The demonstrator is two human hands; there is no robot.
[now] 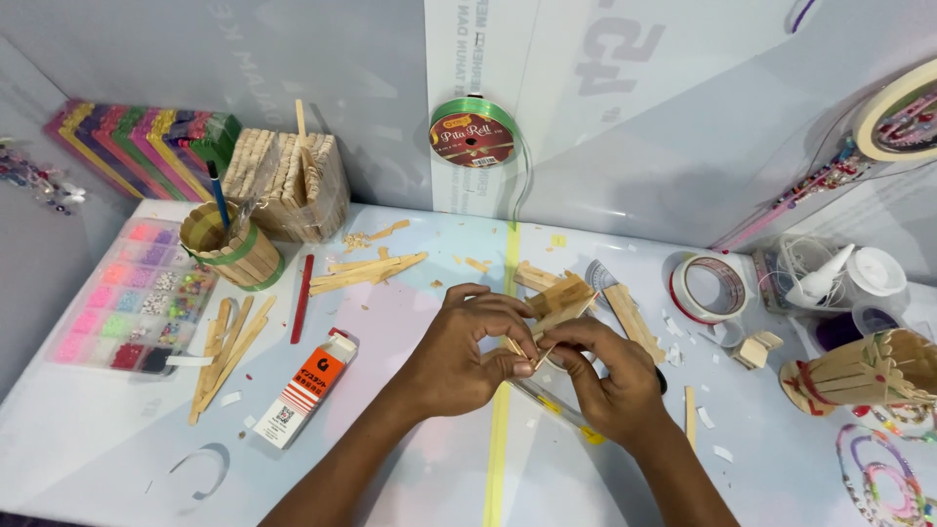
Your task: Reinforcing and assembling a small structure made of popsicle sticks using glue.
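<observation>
Left hand [461, 356] and right hand [603, 376] pinched shut on small stick piece [535, 353], raised off counter [410, 459] for fingertip control.

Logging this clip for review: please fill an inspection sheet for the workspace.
Surface: pale table with a yellow strip down it.
Job's things: small wooden stick piece pinched between both hands.
Clutter: loose craft sticks, glue box, bead organiser, stick cup, tape roll, wood scraps.
Hands: left hand and right hand meet at the piece.
Cables: nothing seen.
Surroundings: grey wall panels, green ribbon spool.
</observation>
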